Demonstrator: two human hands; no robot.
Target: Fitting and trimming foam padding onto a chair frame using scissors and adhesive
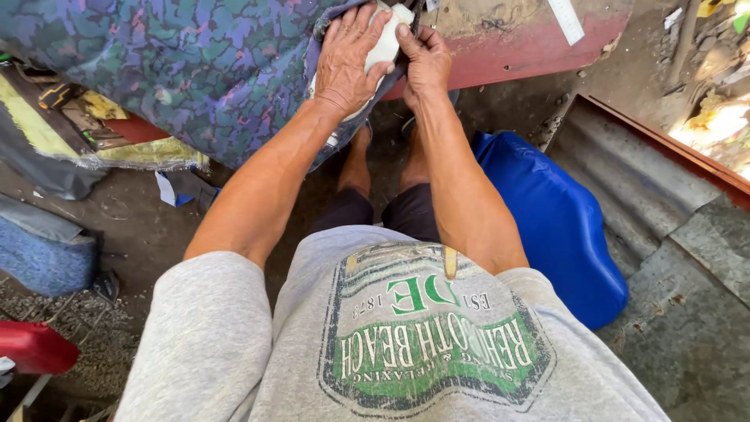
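Note:
A cushion covered in blue, green and purple patterned fabric [195,62] lies across the top left. At its right corner white foam padding [388,35] shows through the cover. My left hand [348,59] lies flat over that corner, pressing the fabric and foam. My right hand [426,62] grips the same corner from the right side, thumb on the white foam. Both forearms reach up from my grey shirt.
A red metal bench [531,51] with a white ruler [566,19] runs behind the cushion. A blue plastic container [558,227] stands to my right beside a corrugated metal sheet [617,172]. Tools and scraps [74,109] lie at the left; a red object [35,344] sits bottom left.

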